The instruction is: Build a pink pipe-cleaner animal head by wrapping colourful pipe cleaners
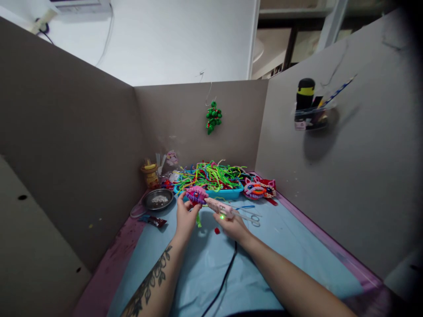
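Observation:
My left hand (185, 212) is closed around a small pink and purple pipe-cleaner craft piece (196, 194), lifted above the blue cloth. A pink glue gun (218, 206) is in the grip of my right hand (233, 225), its nozzle at the right side of the craft piece, touching or nearly so. A small green light glows on the gun, and its black cord (224, 279) runs down toward me. Below the craft piece is a bright green bit (198, 219). A small red piece (217, 230) lies on the cloth between my hands.
A blue tray (228, 193) heaped with colourful pipe cleaners (214, 175) stands at the back. Scissors (254, 219) lie right of the gun. A metal dish (157, 199), a dark wrapper (155, 220) and a jar (151, 177) are at left. Finished-looking woven pieces (259, 188) sit at right. Grey panels enclose three sides.

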Available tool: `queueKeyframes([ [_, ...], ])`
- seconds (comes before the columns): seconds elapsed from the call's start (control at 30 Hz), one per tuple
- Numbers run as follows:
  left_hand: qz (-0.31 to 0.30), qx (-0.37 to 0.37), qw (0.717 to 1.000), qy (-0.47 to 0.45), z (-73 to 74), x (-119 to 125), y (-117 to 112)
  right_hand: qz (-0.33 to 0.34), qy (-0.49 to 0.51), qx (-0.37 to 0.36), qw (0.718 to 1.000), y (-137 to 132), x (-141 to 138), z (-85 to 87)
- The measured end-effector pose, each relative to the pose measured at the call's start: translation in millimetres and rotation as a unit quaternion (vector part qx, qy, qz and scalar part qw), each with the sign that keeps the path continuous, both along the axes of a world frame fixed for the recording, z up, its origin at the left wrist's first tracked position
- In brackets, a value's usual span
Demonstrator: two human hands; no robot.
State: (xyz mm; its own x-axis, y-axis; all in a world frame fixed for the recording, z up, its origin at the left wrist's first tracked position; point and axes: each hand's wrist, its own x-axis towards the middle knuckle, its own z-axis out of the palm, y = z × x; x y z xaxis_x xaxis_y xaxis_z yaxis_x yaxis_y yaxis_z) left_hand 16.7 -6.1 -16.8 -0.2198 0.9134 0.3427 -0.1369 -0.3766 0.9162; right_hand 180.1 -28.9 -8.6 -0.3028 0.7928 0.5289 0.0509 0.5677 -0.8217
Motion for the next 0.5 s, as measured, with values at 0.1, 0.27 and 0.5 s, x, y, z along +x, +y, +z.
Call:
queueKeyframes([
  [0.1,0.003,0.004,1.000,0.011,-0.7,-0.2,0.0,-0.002,-0.005,-0.002,1.000,-1.4,0.2,1.7],
  [0.27,0.006,0.005,1.000,0.024,-1.8,-0.9,0.9,0.014,-0.002,0.002,1.000,-2.1,0.9,3.5],
  [0.5,0.006,0.004,1.000,0.031,-1.2,-0.8,1.0,-0.008,-0.014,-0.005,1.000,0.7,2.3,-1.6],
])
